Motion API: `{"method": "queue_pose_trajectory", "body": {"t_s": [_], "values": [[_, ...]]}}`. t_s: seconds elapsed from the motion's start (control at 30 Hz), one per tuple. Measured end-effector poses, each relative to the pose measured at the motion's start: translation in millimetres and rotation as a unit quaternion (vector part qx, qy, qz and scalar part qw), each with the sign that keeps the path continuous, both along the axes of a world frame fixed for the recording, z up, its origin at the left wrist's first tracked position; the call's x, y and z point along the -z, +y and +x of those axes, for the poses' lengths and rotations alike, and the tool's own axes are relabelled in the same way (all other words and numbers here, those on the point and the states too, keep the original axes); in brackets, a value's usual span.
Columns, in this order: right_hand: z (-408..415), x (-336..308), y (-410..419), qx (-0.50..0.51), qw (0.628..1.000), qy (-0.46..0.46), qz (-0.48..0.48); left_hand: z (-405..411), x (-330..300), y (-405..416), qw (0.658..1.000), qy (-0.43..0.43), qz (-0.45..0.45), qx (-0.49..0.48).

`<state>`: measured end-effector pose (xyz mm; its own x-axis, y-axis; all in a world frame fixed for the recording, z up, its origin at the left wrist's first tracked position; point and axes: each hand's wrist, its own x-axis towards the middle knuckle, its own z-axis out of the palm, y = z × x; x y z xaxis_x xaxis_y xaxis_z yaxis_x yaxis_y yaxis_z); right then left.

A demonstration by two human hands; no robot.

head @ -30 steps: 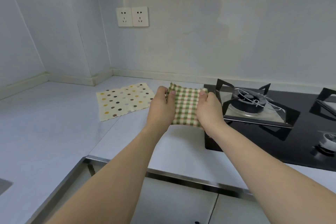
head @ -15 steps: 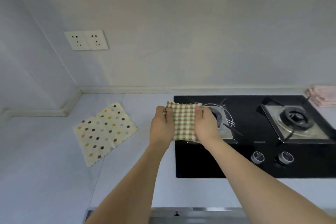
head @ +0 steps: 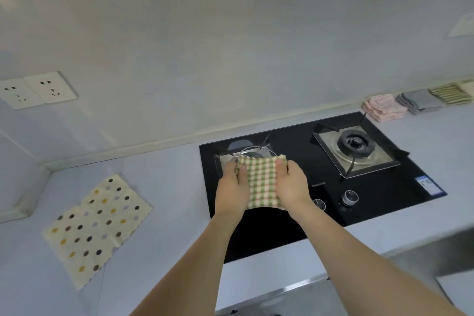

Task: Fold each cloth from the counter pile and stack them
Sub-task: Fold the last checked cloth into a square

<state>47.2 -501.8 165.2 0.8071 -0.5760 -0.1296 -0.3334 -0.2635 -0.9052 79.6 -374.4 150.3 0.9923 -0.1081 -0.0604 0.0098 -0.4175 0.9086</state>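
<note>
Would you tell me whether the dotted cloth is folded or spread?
Spread: the dotted cloth lies flat in one layer on the counter.

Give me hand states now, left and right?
Left hand: grips the left edge of the folded checked cloth.
Right hand: grips the same cloth's right edge, thumb on top.

Overall light: soft, even, moderately bright; cool bluish cast on wall (head: pixel 230 46) and counter (head: pixel 166 187).
Source: not in view; diffuse.
Shadows: faint; a thin soft one along the dotted cloth (head: pixel 96 231) lower edge.
Glare: pale reflection patch on the black hob glass (head: pixel 289 233) by the left burner; dull sheen on the steel burner tray (head: pixel 356 156).
Sharpness: generally soft; hob lettering unreadable.
Distortion: wide-angle; wall base line bows, sockets (head: pixel 36 90) skewed at left edge.
Far right: folded cloth stacks (head: pixel 415 101) blurred.
</note>
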Motion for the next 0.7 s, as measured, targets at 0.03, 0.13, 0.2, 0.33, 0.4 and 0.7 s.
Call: {"method": "queue_pose_trajectory", "body": {"t_s": [0.03, 0.13, 0.2, 0.33, 0.4, 0.7], "values": [[1.3, 1.2, -11.3, 0.002, 1.000, -0.002, 0.006, 1.6, 1.3, -10.4, 1.000, -0.004, 0.003, 0.008], [8.9, 3.4, -48.4, -0.009, 1.000, -0.007, 0.017, 9.9, 4.8, -45.2, 1.000, -0.004, 0.009, 0.004], [15.2, 4.7, -75.0, -0.021, 1.000, -0.001, 0.013, 17.1, 2.7, -69.2, 1.000, 0.015, 0.012, -0.002], [28.6, 0.9, -130.9, -0.041, 0.999, 0.003, 0.011, 29.6, -7.6, -119.4, 1.000, 0.011, 0.020, -0.005], [36.7, 1.6, -155.4, -0.051, 0.999, 0.013, 0.006, 33.6, -9.5, -143.5, 1.000, 0.004, 0.007, -0.006], [43.4, 8.9, -267.2, -0.018, 1.000, 0.017, 0.014, 53.9, 3.5, -250.3, 0.996, 0.004, 0.049, 0.069]]}}
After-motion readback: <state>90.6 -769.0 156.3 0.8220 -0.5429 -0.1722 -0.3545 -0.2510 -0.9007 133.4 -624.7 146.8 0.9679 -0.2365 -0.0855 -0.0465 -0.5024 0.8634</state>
